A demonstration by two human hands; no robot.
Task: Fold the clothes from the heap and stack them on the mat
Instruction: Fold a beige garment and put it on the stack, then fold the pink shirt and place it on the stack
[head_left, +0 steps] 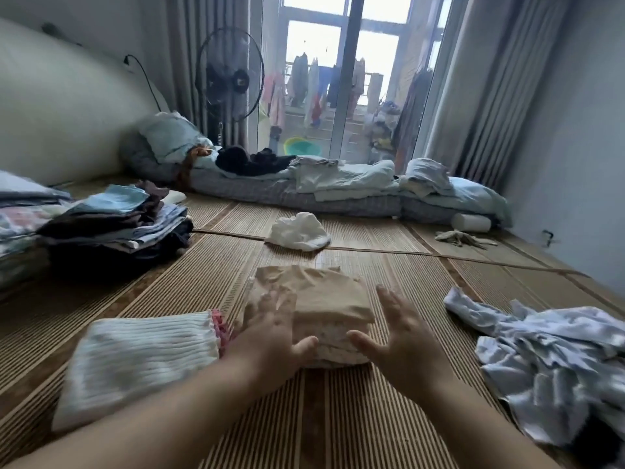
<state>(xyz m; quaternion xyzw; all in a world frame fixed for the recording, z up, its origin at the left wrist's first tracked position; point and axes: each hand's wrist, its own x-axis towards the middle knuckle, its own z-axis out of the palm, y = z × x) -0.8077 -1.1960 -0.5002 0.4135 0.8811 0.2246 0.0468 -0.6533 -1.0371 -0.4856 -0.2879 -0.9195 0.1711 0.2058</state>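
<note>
Covering the floor, the bamboo mat [338,418] carries everything. Toward its right edge sprawls the heap of unfolded pale clothes [548,360]. Toward the left edge sits a tall folded stack [115,225], and nearer the person a folded white ribbed garment [142,360]. Mid-mat, a small beige-topped stack [324,299] lies between the hands, its long axis running away from the person. The blurred left hand [270,330], fingers spread, touches its left side. The right hand [402,333], fingers apart and holding nothing, is just beside it and nearer the heap.
</note>
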